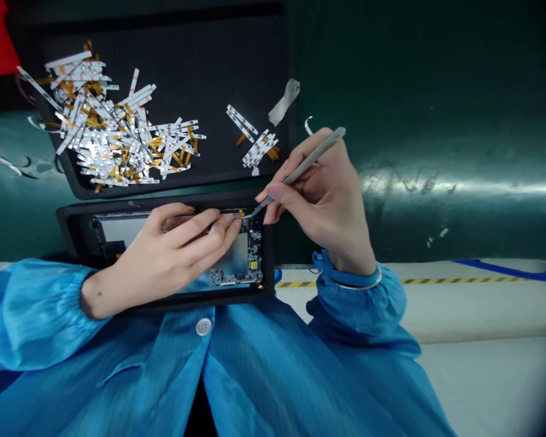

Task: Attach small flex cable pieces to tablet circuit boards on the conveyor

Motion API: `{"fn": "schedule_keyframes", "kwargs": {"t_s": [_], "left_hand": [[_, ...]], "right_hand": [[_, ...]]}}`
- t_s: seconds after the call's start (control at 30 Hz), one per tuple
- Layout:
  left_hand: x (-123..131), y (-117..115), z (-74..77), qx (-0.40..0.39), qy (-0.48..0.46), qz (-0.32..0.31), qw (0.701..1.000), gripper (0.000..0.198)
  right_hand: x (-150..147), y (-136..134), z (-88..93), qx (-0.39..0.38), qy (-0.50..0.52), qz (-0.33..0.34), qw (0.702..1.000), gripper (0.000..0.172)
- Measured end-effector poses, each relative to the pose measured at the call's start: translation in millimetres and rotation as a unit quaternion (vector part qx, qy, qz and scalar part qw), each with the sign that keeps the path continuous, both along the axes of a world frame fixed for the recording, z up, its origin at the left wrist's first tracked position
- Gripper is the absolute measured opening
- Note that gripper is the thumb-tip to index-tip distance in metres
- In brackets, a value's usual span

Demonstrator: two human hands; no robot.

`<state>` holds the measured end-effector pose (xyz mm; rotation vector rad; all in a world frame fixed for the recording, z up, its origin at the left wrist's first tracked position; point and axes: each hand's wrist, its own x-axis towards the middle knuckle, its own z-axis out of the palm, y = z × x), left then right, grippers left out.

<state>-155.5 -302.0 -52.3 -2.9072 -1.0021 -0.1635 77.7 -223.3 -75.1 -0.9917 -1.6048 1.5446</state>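
An opened tablet-like device with a circuit board showing lies in a black holder at the table's near edge. My left hand rests on it, fingers pressed together on a small part by the board's top edge. My right hand grips grey tweezers, whose tips touch the same spot next to a small orange flex strip.
A black tray behind the device holds a big heap of white and orange flex strips and a smaller bunch. A scrap of clear tape lies by its right edge. The table top is green.
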Motion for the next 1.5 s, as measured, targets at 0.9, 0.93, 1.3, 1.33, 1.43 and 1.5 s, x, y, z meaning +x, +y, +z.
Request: {"fn": "schedule_keyframes", "kwargs": {"t_s": [0.9, 0.93, 1.3, 1.33, 1.43, 1.5], "left_hand": [[34.1, -3.0, 7.1, 0.187, 0.108, -0.054, 0.975, 0.021], [29.1, -0.8, 7.3, 0.162, 0.076, -0.051, 0.983, 0.019], [37.3, -17.4, -0.5, -0.08, -0.105, -0.045, 0.99, 0.029], [42.4, -15.7, -3.0, -0.085, -0.102, -0.052, 0.99, 0.032], [49.3, -8.2, -9.0, -0.136, -0.112, -0.061, 0.982, 0.028], [48.4, -4.2, -11.3, -0.167, -0.124, -0.066, 0.976, 0.023]], "right_hand": [[36.3, -131.1, 10.1, -0.031, 0.006, -0.22, 0.975, 0.041], [36.1, -138.7, 10.2, -0.043, 0.002, -0.216, 0.975, 0.04], [12.3, -187.2, 14.9, 0.188, -0.308, -0.155, 0.92, 0.014], [10.1, -189.4, 15.3, 0.218, -0.331, -0.144, 0.907, 0.018], [6.0, -195.9, 16.6, 0.273, -0.401, -0.131, 0.865, 0.026], [4.2, -200.1, 16.7, 0.281, -0.435, -0.125, 0.846, 0.03]]}}
